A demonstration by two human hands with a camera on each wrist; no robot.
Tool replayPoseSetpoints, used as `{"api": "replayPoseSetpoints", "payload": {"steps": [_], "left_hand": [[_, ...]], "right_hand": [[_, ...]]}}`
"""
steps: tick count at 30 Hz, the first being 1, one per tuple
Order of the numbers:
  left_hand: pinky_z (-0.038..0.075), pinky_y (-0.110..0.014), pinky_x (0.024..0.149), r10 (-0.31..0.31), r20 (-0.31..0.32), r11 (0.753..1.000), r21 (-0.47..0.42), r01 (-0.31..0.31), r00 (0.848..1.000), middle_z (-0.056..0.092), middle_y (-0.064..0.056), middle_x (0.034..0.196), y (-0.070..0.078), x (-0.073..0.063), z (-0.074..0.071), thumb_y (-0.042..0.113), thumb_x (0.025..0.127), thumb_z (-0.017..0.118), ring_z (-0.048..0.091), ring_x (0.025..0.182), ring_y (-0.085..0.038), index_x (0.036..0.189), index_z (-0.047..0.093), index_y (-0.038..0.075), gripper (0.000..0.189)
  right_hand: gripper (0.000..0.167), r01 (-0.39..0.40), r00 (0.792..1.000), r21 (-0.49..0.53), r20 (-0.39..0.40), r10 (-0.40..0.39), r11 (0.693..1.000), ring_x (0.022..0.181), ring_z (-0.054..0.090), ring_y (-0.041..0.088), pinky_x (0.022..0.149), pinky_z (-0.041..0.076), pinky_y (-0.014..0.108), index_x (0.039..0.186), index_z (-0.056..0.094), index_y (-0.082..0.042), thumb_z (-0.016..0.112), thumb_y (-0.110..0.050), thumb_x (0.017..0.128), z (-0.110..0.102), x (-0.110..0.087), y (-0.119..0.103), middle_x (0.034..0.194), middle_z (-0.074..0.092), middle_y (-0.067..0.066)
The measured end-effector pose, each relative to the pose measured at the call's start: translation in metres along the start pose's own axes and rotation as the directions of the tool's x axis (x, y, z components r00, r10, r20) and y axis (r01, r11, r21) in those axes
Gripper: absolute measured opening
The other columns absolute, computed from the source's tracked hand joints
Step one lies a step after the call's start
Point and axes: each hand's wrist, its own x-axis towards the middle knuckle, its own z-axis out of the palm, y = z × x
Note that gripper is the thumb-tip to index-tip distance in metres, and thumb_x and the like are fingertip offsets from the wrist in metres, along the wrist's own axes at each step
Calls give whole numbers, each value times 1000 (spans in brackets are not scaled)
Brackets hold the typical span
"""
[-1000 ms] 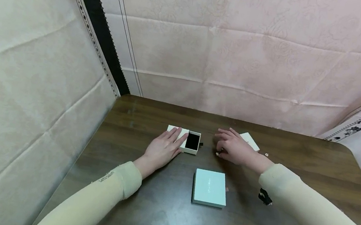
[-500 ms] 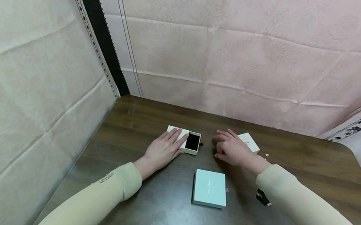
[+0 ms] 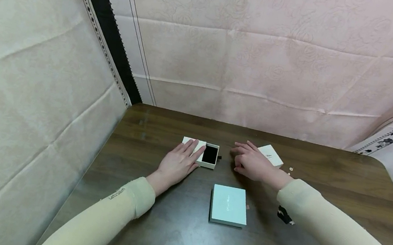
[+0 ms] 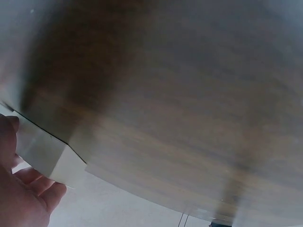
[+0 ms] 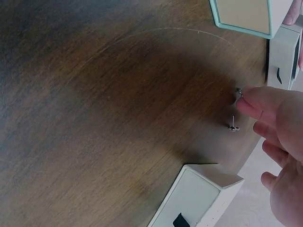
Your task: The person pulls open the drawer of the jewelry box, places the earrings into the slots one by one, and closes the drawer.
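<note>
My left hand (image 3: 177, 163) lies with straight fingers across the white sleeve (image 3: 187, 139) of a small drawer box; in the left wrist view, its thumb and fingertips meet the pale box (image 4: 42, 153). The drawer (image 3: 209, 155) sticks out to the right, showing a black lining. Between thumb and forefinger, my right hand (image 3: 254, 164) pinches a small stud earring (image 5: 240, 92) just above the table. A second stud earring (image 5: 234, 128) lies on the wood beside those fingers, its post pointing up. The pinched earring is hidden in the head view.
A second white box (image 3: 271, 154) stands behind my right hand, with a tiny light-coloured piece (image 3: 291, 169) to its right. Nearer to me lies a flat mint-green box (image 3: 229, 205) on the dark wooden table (image 3: 174, 228). Pale cloth (image 3: 263, 77) hangs behind the table.
My right hand has shifted slightly left, baring more of the second white box. The small piece visible at its fingertips earlier is out of sight in the head view. My left hand stays put.
</note>
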Motion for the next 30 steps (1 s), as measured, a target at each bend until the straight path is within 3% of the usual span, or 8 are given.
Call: {"api": "replayPoseSetpoints", "payload": {"steps": [11,16,21,30], "left_hand": [[45,-41,120,-2,1,1000,-29,2,1000,49,-16,164,0,1,-1,40,112,57,48,151,-29,164,45,15,59],[44,-41,120,2,-1,999,-40,-2,1000,49,-16,163,-1,2,-1,39,112,57,49,150,-29,164,45,15,59],[44,-41,120,-1,16,999,-40,1,1000,49,-16,164,-1,2,0,40,112,56,48,151,-29,164,44,16,59],[44,-42,121,-8,37,999,-51,10,999,46,-16,165,-1,1,-2,42,113,54,47,152,-29,166,42,16,60]], "right_hand": [[17,24,999,10,-45,-23,1000,144,52,46,120,33,71,79,74,-12,85,-6,91,2,1,1,137,69,22],[20,19,994,111,-105,-7,994,143,51,49,118,33,75,79,72,-14,85,-5,91,-4,6,-1,139,66,25],[19,0,993,230,-117,27,973,146,46,52,119,27,78,80,72,-14,81,-6,95,-15,15,-6,147,60,29],[15,-7,995,289,-91,35,957,151,40,50,123,22,75,85,74,-12,78,-10,99,-27,36,-15,155,53,29]]}}
